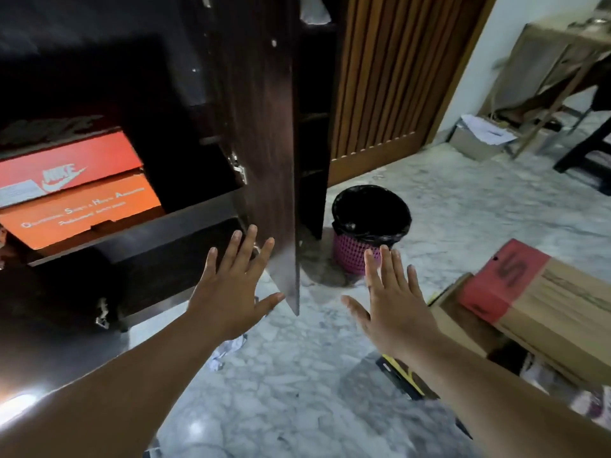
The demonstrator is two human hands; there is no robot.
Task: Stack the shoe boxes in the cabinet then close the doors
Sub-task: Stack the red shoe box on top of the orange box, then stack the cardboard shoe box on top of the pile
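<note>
Two orange shoe boxes [79, 190] stacked on cabinet shelf [132, 239]; door [264, 143] ajar; left hand [228, 299] and right hand [393, 305] both splayed flat, holding nothing, beside door's lower edge.

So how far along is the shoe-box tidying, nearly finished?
Partly done. Two orange shoe boxes already sit stacked on a cabinet shelf. Nothing is in hand: the left hand and right hand are both open and empty, near the edge of the open cabinet door. Left to do: a red and tan box lies outside on the right, and the door needs closing.
</note>
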